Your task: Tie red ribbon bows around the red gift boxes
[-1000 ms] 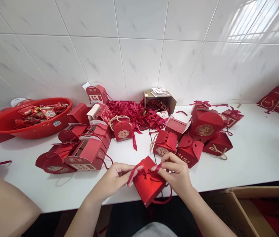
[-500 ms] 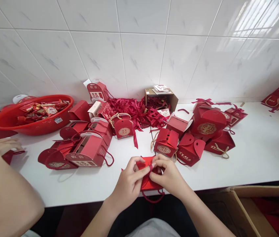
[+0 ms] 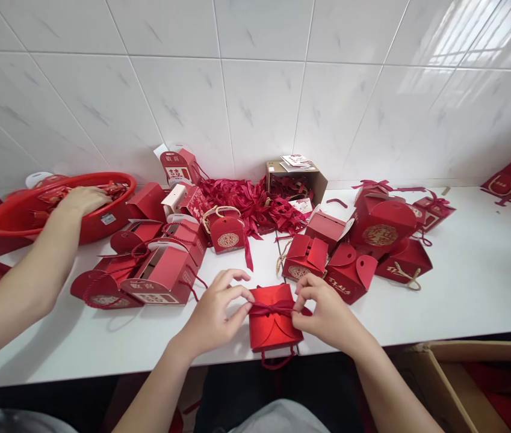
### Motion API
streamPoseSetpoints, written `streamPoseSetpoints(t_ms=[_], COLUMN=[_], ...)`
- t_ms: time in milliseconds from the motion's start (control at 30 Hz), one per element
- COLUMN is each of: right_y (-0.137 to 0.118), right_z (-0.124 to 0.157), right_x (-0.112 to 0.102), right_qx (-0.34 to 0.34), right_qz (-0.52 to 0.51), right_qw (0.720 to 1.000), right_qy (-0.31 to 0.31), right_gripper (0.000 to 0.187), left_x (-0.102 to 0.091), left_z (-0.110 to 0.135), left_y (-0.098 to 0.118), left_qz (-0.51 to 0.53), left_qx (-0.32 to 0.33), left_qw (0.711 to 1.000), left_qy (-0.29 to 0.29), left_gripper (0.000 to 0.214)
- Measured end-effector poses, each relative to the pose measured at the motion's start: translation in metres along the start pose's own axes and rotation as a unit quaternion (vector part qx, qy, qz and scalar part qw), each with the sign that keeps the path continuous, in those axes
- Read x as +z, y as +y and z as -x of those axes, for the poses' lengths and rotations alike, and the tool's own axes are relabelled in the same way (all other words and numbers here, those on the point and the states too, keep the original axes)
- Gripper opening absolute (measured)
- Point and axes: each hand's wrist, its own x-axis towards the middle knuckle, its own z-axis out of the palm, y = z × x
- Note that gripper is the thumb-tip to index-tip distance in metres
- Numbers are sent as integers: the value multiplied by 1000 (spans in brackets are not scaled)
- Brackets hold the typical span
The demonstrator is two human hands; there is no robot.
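Observation:
A small red gift box (image 3: 274, 334) stands at the table's front edge, its overlapping flaps folded over the top. Across it runs a dark red ribbon (image 3: 273, 308), crossed or knotted at the middle. My left hand (image 3: 223, 310) pinches the ribbon at the box's left side between thumb and forefinger. On the other side, my right hand (image 3: 321, 307) pinches the ribbon near the box's right edge. A dark red cord handle (image 3: 277, 364) hangs over the table edge in front of the box.
A co-worker's hand (image 3: 84, 199) reaches into a red basin (image 3: 15, 222) of wrapped sweets. Several red boxes (image 3: 158, 276) stand left, and more (image 3: 352, 270) right. Behind lie a heap of ribbons (image 3: 246, 204) and a small carton (image 3: 321, 183). An open cardboard box (image 3: 451, 391) sits below right.
My hands have moved apart to the box's two sides, drawing the ribbon out across its top. The co-worker's hand has gone from the table at left into the basin.

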Motion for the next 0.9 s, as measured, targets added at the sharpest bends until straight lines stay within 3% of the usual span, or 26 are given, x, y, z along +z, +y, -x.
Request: streamPoseSetpoints(t_ms=[233,367,500,600,700,833,900], right_y=[4,13,16,17,23,27,19], right_z=[-1,1,9,13,12,5,1], right_x=[-6,-6,-3,-2,-3,0,3], right_qx=[-36,-6,16,-2,-59,-99,-95], right_qz=[22,51,74,80,5,-51,-29], right_qw=[999,998,996,996,998,986,982], right_qy=[-7,22,41,45,12,-120,-162], right_gripper=[12,12,13,14,9,97,104], left_x=[-1,-1,0,2,4,12,16], left_z=[-8,-7,3,10,15,16,14], left_y=[-7,-16,-17,-17,-22,-26,-26], left_qz=[81,-85,-241,-258,-164,91,208], left_qx=[36,34,26,2,-26,-59,-69], left_qw=[992,996,969,964,985,994,974], left_qy=[-90,-25,49,63,38,29,49], left_gripper=[14,12,7,8,10,12,15])
